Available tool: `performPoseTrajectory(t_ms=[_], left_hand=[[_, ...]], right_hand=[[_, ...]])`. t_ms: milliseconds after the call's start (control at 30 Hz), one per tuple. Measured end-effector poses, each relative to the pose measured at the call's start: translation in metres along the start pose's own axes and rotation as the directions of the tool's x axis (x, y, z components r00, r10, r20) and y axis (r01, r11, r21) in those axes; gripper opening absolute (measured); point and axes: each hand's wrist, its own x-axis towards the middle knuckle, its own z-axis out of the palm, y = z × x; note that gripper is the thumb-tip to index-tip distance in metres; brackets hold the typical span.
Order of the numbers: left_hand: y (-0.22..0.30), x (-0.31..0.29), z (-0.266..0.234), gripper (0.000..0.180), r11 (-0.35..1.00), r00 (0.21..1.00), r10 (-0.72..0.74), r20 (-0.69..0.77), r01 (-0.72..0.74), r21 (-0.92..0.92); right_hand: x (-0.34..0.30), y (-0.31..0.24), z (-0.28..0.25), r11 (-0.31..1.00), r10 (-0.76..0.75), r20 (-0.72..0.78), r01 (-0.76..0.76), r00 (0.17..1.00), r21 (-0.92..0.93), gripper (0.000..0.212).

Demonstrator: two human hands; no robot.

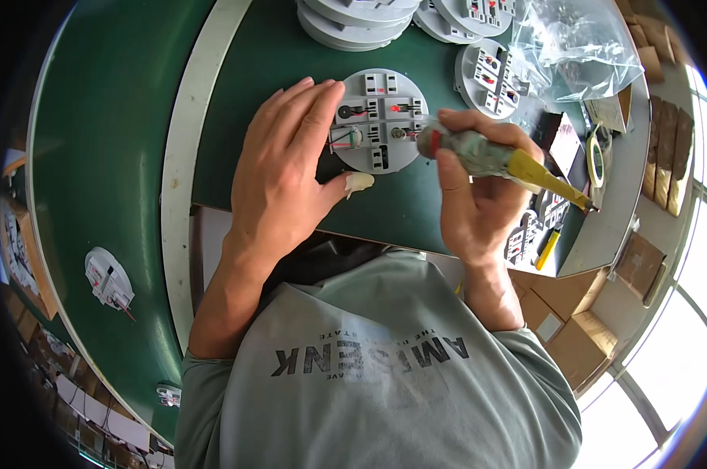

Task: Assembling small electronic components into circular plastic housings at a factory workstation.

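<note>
Grey disc (378, 117) lies flat on the green tabletop (404, 207), upper centre of the frame. Its face carries raised white and black fittings, with small red parts among them.

Left hand (287, 160): back upward, over the left side of the disc. The 4 fingers lie near together, extended toward the top of the frame; the thumb is spread away from them, its tip in a pale cover (360, 183) just beside the disc's lower edge. Finger contact with the rim: cannot tell.

Right hand (482, 211): right of the disc, closed around a handheld tool (476, 152), fingers over the top, thumb along the lower side. The tool has a cloudy wrapped body, a red band toward the disc and a yellow tapered sleeve toward the right. Its nose is at the disc's right side; contact of the tip cannot be told.

Surroundings: stack of grey discs (357, 31) at the top centre; 1 fitted disc (471, 82) at upper right, near a clear plastic bag (580, 59). Tape roll (596, 162) and yellow-handled tool (549, 250) at right. Green belt (123, 172) at left carries 1 pale part (107, 279) at lower left.
</note>
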Motion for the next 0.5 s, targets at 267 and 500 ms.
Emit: performPoseTrajectory(t_ms=[267, 500], left_hand=[[0.000, 0.009, -0.002, 0.099, 0.999, 0.999, 0.037, 0.025, -0.037, 0.026], [0.005, 0.020, 0.007, 0.091, 1.000, 1.000, 0.013, 0.017, -0.013, 0.003]], right_hand=[[0.003, 0.016, 0.025, 0.920, -0.133, 0.257, 0.215, 0.957, -0.326, 0.051], [0.011, 0.010, -0.019, 0.980, 0.153, -0.159, -0.171, 0.975, -0.103, 0.048]])
